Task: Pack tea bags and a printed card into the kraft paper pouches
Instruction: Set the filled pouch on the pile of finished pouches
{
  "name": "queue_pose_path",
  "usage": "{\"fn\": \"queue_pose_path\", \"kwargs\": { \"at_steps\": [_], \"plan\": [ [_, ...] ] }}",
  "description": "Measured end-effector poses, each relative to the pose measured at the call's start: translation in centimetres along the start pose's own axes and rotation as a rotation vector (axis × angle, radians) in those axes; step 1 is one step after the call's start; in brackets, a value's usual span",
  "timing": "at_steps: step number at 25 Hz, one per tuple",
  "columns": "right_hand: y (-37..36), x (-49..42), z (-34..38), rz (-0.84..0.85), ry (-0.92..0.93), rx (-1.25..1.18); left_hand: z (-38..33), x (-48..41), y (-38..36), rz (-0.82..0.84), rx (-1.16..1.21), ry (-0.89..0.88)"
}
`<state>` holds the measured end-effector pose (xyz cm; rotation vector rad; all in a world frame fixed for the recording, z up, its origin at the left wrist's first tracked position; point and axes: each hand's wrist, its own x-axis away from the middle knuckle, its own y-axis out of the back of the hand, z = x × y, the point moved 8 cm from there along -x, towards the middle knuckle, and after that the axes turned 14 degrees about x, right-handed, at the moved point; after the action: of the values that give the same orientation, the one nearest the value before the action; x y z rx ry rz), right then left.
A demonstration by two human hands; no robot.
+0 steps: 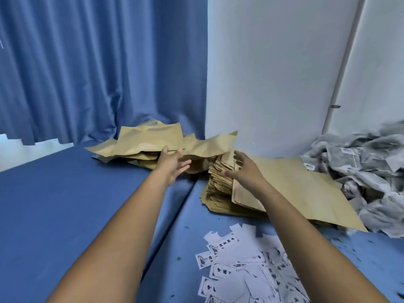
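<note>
Outstretched over a blue-covered surface (65, 204), a person's two bare arms reach toward the kraft paper pouches piled at its far edge. The left hand (172, 162) is spread, fingers straight and slightly apart, hovering at the near edge of a loose heap of filled pouches (150, 138) that lies against a blue curtain (87, 68); whether the fingertips touch the paper cannot be told. The right hand (240, 169) is also spread, its thumb pointing left and its fingers extended over the top of a stack of flat pouches (220, 182), and it holds nothing. That stack stands fanned on edge just right of the heap, near the middle of the far edge, where the curtain meets a white wall (273, 73).

Just beside the stack on its right, larger kraft sheets (306, 193) lie flat, overlapping one another and running toward the right edge. Beyond them, a tall mound of grey tea bags (360, 171) fills the far right corner, touching the sheets' outer edge; its upper part is blurred.

Nearer the person, by the near right corner, printed cards (244, 270) lie scattered face up and face down, white with dark borders and characters too small to read. Small dark flecks dot the blue cover around the cards. A fold in the cover runs diagonally between the two forearms.
</note>
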<state>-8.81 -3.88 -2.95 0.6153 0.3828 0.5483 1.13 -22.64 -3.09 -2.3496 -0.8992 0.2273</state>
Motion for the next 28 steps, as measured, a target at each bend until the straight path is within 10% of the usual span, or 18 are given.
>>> {"fn": "queue_pose_path", "kwargs": {
  "at_steps": [4,8,16,22,28],
  "plan": [
    [-0.5,0.6,-7.5,0.293,-0.098,0.944,4.7,-0.1,1.9,-0.007,-0.211,0.059],
    [0.2,1.3,-8.5,0.253,-0.051,0.947,7.8,1.3,2.6,0.005,-0.28,0.132],
    [5.7,7.3,-3.5,-0.41,0.065,0.96,9.7,6.6,-3.3,0.13,-0.346,0.16],
    [4.9,10.8,-5.1,-0.308,0.141,0.707,16.3,10.9,-8.4,0.115,0.085,0.559],
    [10.9,14.2,-9.7,-0.607,-0.069,-0.542,14.4,8.1,-9.8,0.003,0.176,0.223]
  ]
}}
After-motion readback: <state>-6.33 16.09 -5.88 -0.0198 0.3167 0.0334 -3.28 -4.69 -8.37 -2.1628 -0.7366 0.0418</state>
